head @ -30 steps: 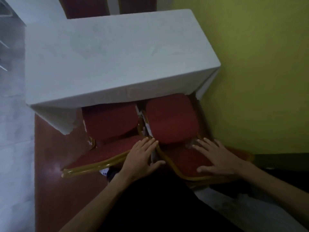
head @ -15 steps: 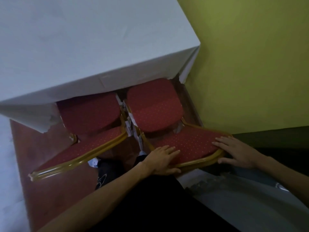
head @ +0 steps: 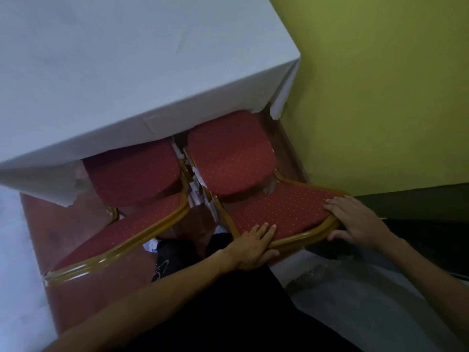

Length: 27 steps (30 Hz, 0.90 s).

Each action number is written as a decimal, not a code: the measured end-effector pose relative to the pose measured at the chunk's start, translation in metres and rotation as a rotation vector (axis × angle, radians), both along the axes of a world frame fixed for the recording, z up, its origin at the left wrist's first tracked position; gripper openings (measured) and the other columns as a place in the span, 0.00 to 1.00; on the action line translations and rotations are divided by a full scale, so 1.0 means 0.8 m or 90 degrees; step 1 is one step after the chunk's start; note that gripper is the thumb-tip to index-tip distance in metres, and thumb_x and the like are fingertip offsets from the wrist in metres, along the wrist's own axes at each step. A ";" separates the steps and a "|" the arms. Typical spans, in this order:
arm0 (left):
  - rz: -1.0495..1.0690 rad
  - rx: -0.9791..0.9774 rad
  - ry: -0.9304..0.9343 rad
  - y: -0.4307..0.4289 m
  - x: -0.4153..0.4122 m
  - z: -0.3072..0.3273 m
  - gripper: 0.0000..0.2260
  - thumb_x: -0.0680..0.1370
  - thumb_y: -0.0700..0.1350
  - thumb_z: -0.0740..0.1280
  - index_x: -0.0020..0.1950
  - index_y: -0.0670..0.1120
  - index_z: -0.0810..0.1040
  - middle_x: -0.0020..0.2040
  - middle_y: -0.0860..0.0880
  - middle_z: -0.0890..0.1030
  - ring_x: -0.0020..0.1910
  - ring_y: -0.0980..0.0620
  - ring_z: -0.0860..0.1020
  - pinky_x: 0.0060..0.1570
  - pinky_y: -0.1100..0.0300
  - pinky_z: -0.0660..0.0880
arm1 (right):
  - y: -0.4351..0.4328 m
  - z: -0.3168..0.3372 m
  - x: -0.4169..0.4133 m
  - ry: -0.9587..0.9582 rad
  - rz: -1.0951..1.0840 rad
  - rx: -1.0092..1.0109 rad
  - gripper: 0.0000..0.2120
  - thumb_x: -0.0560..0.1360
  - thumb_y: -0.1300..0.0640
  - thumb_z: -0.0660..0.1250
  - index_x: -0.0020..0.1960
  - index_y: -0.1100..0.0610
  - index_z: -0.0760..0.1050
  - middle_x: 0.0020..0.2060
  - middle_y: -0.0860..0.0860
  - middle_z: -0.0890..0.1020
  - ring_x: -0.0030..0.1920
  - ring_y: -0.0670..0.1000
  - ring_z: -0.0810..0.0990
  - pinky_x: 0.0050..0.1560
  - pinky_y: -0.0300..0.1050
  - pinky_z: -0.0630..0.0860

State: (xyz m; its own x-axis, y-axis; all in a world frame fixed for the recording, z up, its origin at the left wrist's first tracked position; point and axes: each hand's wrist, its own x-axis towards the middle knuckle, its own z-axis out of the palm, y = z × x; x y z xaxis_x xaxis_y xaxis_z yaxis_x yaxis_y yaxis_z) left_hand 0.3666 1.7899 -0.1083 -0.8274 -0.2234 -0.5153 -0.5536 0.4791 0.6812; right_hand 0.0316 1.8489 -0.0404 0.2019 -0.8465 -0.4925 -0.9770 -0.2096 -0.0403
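Chair in hand: a red padded chair with a gold metal frame stands just beside the yellow-green wall, with its backrest towards the person.
Its seat: the red cushion reaches forward until its far edge slips beneath the hanging cloth.
Left hand: the left hand is on the near end of the backrest, fingers laid on the dotted red padding and thumb tucked behind the gold rim.
Right hand: the right hand is at the backrest corner closest to the wall, fingers curled over the padding and thumb under the rim.
Grip: both hands are clasped on the top of that backrest, holding it from either end.
Neighbour: a second red padded chair of the same make sits just to the left, close by and untouched by either hand.
Between the chairs: scraps of white wrapping cling to the gold frames in the narrow gap.
Table: a white cloth-covered table stands beyond the chairs, its cloth folded at the corner by the wall.
Under the table: the hollow behind the cloth takes in the front edges of both seat cushions.
Floor: the reddish-brown floor shows under and beside the left chair.
Person: black trousers and a dark shoe stand right behind the two backrests.
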 end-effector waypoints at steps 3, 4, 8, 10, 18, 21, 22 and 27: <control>0.079 0.029 -0.002 -0.009 0.001 0.002 0.35 0.81 0.67 0.47 0.81 0.49 0.40 0.81 0.43 0.45 0.79 0.41 0.48 0.75 0.39 0.51 | -0.022 0.000 0.003 -0.014 -0.001 -0.030 0.44 0.75 0.25 0.51 0.69 0.61 0.73 0.66 0.59 0.77 0.67 0.59 0.74 0.71 0.61 0.65; 0.102 0.036 0.000 -0.014 0.001 0.003 0.35 0.81 0.66 0.47 0.81 0.49 0.41 0.81 0.44 0.45 0.79 0.41 0.47 0.75 0.39 0.51 | -0.031 -0.001 0.003 -0.018 0.000 -0.033 0.44 0.75 0.25 0.51 0.69 0.61 0.73 0.66 0.59 0.76 0.67 0.60 0.73 0.72 0.61 0.65; 0.171 0.041 0.007 -0.034 0.001 0.005 0.35 0.82 0.65 0.49 0.81 0.48 0.42 0.81 0.44 0.46 0.79 0.43 0.47 0.76 0.39 0.48 | -0.066 -0.005 0.000 -0.037 0.001 -0.046 0.44 0.75 0.24 0.51 0.69 0.62 0.72 0.66 0.59 0.76 0.68 0.60 0.73 0.72 0.62 0.64; 0.200 0.037 0.010 -0.044 0.000 0.007 0.34 0.82 0.65 0.49 0.81 0.49 0.43 0.81 0.44 0.47 0.79 0.44 0.47 0.76 0.40 0.47 | -0.082 -0.006 0.000 -0.049 0.002 -0.054 0.44 0.75 0.24 0.51 0.69 0.61 0.72 0.66 0.59 0.76 0.68 0.60 0.72 0.72 0.62 0.63; 0.318 -0.049 0.030 -0.076 -0.008 0.003 0.38 0.77 0.72 0.48 0.80 0.50 0.54 0.79 0.44 0.58 0.78 0.43 0.56 0.75 0.41 0.55 | -0.135 -0.004 0.001 -0.094 -0.007 -0.093 0.42 0.75 0.26 0.52 0.70 0.60 0.70 0.64 0.56 0.75 0.67 0.57 0.71 0.74 0.59 0.57; 0.351 -0.077 0.022 -0.086 -0.010 0.008 0.38 0.76 0.73 0.49 0.79 0.51 0.57 0.79 0.45 0.61 0.77 0.44 0.59 0.75 0.42 0.56 | -0.150 -0.011 0.001 -0.096 -0.012 -0.095 0.42 0.74 0.25 0.54 0.70 0.59 0.70 0.64 0.55 0.75 0.67 0.56 0.70 0.74 0.57 0.56; 0.359 -0.084 0.022 -0.089 -0.009 0.009 0.39 0.75 0.73 0.48 0.79 0.51 0.58 0.78 0.45 0.61 0.77 0.44 0.59 0.75 0.42 0.57 | -0.155 -0.012 0.001 -0.095 -0.016 -0.094 0.42 0.73 0.25 0.53 0.70 0.59 0.70 0.64 0.55 0.75 0.67 0.56 0.70 0.74 0.57 0.56; 0.382 -0.132 0.019 -0.105 -0.007 0.008 0.35 0.77 0.71 0.50 0.78 0.52 0.60 0.77 0.46 0.64 0.75 0.45 0.62 0.74 0.43 0.59 | -0.177 -0.014 0.004 -0.099 -0.015 -0.110 0.42 0.74 0.25 0.53 0.68 0.59 0.71 0.62 0.55 0.76 0.64 0.56 0.72 0.73 0.61 0.60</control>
State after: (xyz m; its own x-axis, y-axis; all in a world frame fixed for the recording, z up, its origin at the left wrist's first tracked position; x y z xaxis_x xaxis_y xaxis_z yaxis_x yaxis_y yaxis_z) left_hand 0.3612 1.7063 -0.1019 -0.5407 -0.7450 -0.3906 -0.7489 0.2149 0.6269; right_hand 0.0348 1.7076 -0.0514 0.2435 -0.9208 -0.3046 -0.9664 -0.2038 -0.1567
